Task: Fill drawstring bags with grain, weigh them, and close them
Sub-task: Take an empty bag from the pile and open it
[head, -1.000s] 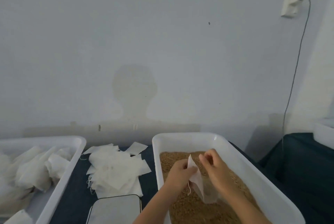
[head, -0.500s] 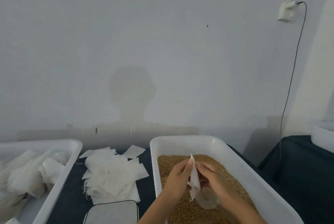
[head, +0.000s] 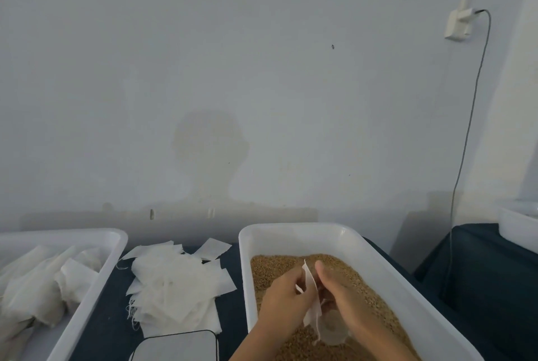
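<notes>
A white plastic tub (head: 300, 234) at the lower right holds brown grain (head: 361, 282). Over the grain both my hands work one small white drawstring bag (head: 311, 291). My left hand (head: 283, 296) pinches the bag's upper edge on its left side. My right hand (head: 339, 292) pinches the edge on the other side, fingers curled. A clear plastic cup (head: 332, 330) shows below the bag, under my right hand, on the grain.
A loose pile of empty white bags (head: 174, 285) lies on the dark cloth between the tubs. A second white tub (head: 96, 279) at the left holds filled bags. A scale's flat plate (head: 177, 346) sits at the bottom edge. Another white tub (head: 518, 222) stands at far right.
The camera tilted down slightly. My right hand came down from above the bag onto its edge, and both hands now hold the bag close together lower over the grain.
</notes>
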Motion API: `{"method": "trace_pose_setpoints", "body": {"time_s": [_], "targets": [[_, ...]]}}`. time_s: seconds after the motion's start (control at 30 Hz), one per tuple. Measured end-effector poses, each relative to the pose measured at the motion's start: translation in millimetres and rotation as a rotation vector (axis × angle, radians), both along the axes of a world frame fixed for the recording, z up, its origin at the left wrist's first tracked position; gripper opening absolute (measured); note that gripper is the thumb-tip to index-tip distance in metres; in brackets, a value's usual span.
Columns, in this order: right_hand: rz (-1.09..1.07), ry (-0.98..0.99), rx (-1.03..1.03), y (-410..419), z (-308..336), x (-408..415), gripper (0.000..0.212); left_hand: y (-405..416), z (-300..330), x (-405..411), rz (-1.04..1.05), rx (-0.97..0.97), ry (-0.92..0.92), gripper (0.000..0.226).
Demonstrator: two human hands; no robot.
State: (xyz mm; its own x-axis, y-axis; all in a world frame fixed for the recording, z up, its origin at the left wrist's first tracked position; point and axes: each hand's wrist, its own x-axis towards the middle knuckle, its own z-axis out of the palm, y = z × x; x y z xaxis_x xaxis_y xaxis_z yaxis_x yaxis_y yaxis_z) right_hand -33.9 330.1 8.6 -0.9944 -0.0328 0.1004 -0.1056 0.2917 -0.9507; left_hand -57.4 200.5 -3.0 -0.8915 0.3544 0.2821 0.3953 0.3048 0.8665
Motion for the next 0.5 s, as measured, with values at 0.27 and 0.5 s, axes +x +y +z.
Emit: {"method": "trace_pose_setpoints", "body": {"time_s": [0.27,0.5], "targets": [[-0.28,0.07,0.518,8.1,-11.7,-9.3,0.023,3.3,-3.7,-0.2,0.15,-0.14,0.094,0.022],[-0.287,-0.07,0.323,4.2,-3.7,-8.4,0.039,2.5,-4.5,-0.6,0.156,-0.327,0.287,0.022]]}}
